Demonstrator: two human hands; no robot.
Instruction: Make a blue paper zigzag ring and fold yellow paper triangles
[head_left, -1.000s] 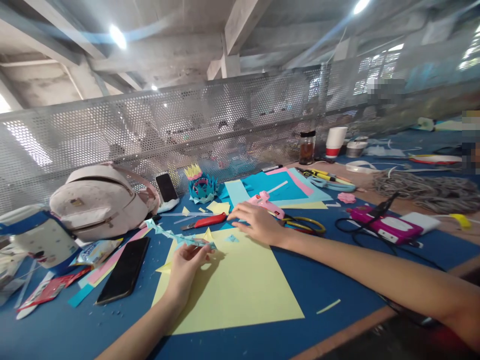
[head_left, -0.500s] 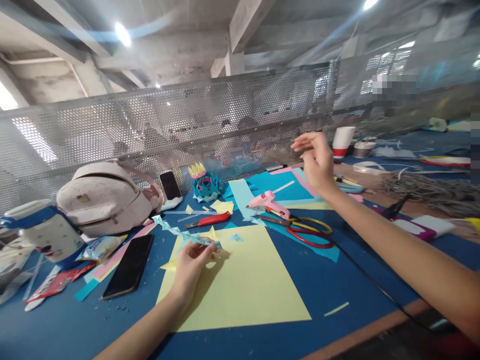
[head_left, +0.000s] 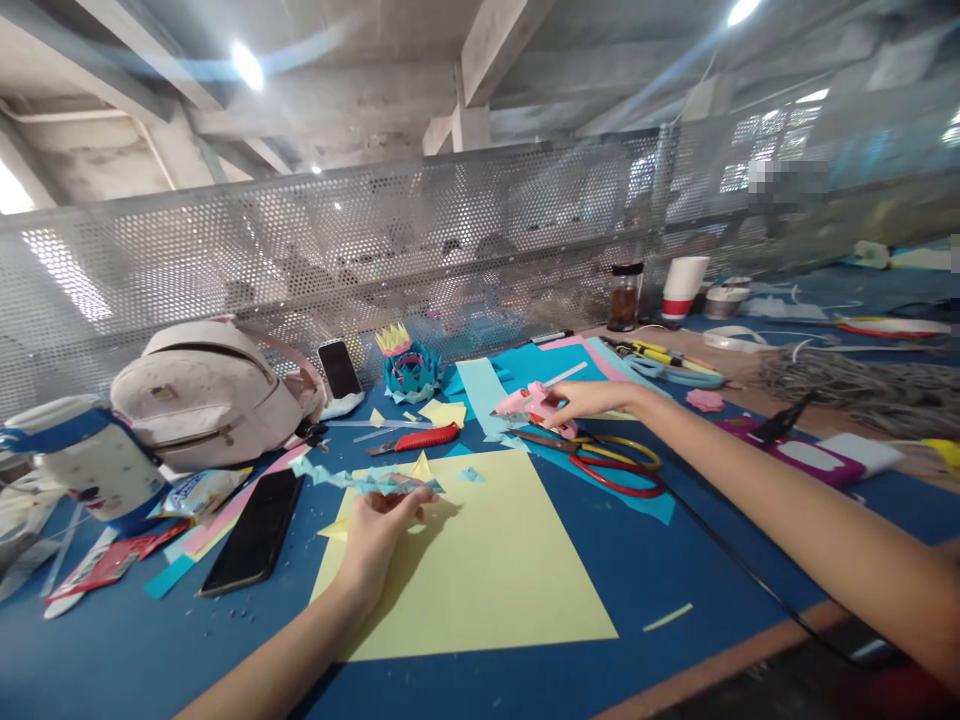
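Right hand [head_left: 592, 398] closed on pink glue gun [head_left: 534, 401]; its nozzle points left, body lying lengthwise left-right.

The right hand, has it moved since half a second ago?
Yes. The right hand has dropped from up in front of the mesh fence down onto the pink glue gun beside the scissors.
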